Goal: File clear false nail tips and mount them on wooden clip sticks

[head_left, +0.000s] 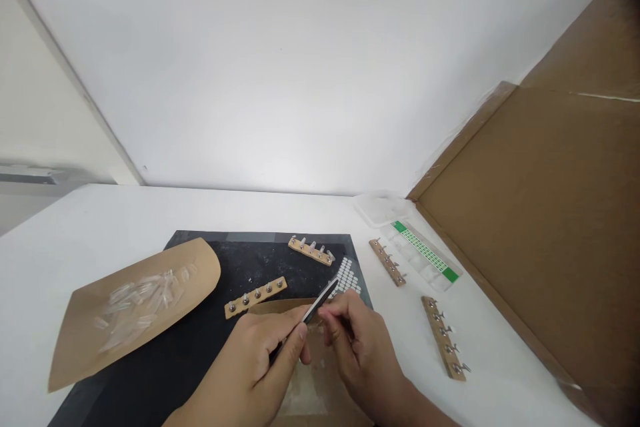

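My left hand point(263, 360) is closed around a slim nail file point(323, 299), dark-edged with a pale grey face, pointing up and to the right. Close beside it, the fingers of my right hand point(363, 347) are pinched together near the file; whatever lies between them is too small to make out. Under both hands is a brown paper sheet point(320, 373) with a pale, dusty surface. Just beyond the fingertips is a sheet of white oval stickers point(349, 275). A wooden strip with round metal studs point(257, 295) lies left of the file.
Clear nail tips point(143, 297) are heaped on a curved brown paper point(75, 340). A wooden strip with clear tips point(311, 250) stands on the black mat point(190, 340). Two more strips point(387, 261) point(444, 338), a green-labelled plastic case point(425, 253) and a cardboard wall point(540, 233) are to the right.
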Demonstrator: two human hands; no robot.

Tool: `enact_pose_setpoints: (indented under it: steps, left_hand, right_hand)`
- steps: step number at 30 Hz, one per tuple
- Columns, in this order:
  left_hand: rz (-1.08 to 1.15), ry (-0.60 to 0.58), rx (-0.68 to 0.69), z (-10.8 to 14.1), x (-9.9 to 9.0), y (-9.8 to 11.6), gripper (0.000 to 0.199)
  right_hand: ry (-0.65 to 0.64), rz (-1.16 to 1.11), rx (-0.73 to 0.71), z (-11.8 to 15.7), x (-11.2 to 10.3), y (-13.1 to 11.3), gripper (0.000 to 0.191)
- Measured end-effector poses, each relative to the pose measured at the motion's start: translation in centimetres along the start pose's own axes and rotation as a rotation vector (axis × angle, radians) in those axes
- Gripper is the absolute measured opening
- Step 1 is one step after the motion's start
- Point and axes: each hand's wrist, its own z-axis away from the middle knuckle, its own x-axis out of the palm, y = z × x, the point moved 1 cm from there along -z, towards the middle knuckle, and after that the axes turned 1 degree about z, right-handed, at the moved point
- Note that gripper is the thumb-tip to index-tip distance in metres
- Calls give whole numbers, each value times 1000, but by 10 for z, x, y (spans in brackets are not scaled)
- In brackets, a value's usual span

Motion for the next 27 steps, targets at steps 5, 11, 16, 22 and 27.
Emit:
enact_pose_setpoints:
  steps: [5, 11, 16, 22, 27]
  left_hand:
    - [-25, 17, 11, 1, 2, -3, 45]
    - [-43, 1, 5, 1, -3, 0, 44]
    - [-41, -4, -13, -1, -6, 4, 47]
    - [-58, 5, -4, 1, -7, 4, 45]
    - [-49, -21, 16, 0, -7, 4, 36]
  right_hand:
    - [54, 84, -4, 0, -1, 4, 25]
    - [7, 112, -76, 0, -1, 1, 26]
    - [48, 149, -60, -1, -2, 1, 25]
    - [-26, 70, -84, 1, 0, -1, 25]
    - [84, -140, -25, 3, -5, 0, 17]
